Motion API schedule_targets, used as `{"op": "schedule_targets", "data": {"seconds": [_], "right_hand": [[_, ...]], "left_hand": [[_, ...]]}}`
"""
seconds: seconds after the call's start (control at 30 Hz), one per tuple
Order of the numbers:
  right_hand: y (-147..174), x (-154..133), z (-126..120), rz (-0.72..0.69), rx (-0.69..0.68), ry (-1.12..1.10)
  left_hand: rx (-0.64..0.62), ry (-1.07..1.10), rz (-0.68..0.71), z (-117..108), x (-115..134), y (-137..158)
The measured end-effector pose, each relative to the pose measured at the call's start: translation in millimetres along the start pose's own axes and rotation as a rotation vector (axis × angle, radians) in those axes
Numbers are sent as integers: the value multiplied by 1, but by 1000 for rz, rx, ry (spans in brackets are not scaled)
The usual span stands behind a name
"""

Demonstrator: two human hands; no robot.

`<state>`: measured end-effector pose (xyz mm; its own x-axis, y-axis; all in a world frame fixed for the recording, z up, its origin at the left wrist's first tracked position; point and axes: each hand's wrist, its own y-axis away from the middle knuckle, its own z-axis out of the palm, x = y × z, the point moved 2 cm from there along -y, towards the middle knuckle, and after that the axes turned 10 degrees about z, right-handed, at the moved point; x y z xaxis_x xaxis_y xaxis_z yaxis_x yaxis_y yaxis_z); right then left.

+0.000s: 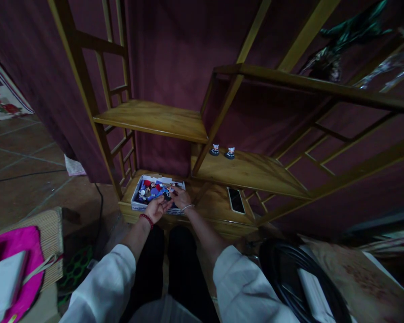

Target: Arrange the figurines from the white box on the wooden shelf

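1. The person's left hand (157,209) is reaching forward with its palm turned upward and its fingers loosely extended, while a string of red beads (146,220) is circling the wrist.
2. The person's right hand (182,198) is coming in opposite, its fingers curving toward the left fingertips; a thin, pale bracelet (187,207) is circling this wrist.
3. A small dark piece (167,196) is sitting between the two sets of fingertips, above the box's front part. It is too small to make out, and I cannot tell which hand is gripping it.
4. Just beyond, an open, shallow, white-and-blue cardboard box (135,198) is holding a jumble of small red, blue, white and purple pieces (154,191).
5. The box is resting at the left end of the yellowish-brown wooden bottom board (210,204); farther right, a dark-screened phone with a white edge (235,200) is lying flat.
6. On the higher wooden shelf to the right (256,173), two small white-topped figurines with dark bases (214,150) are standing side by side, slightly apart.
7. Behind the wooden frame, deep red cloth (168,67) is hanging.
8. Near the right sleeve, a coiled black cable (271,255) is lying.
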<state>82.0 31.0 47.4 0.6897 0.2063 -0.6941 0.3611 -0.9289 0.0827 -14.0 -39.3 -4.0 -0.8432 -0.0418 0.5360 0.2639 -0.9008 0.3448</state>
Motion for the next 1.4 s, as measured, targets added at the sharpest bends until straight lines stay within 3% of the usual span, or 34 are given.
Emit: {"op": "schedule_targets", "data": {"seconds": [0.53,0.77,1.07,1.4], "right_hand": [[-8,13,9,37,-23,-94],[-8,13,7,31,-35,-61],[-2,5,1,-75,-18,-7],[-2,-1,2,-104,-27,-35]], "left_hand": [[-60,-6,61,-3,-1,1],[-26,-31,69,-1,-1,3],[-19,-65,88,2,-3,4],[74,-49,83,6,-4,7]]}}
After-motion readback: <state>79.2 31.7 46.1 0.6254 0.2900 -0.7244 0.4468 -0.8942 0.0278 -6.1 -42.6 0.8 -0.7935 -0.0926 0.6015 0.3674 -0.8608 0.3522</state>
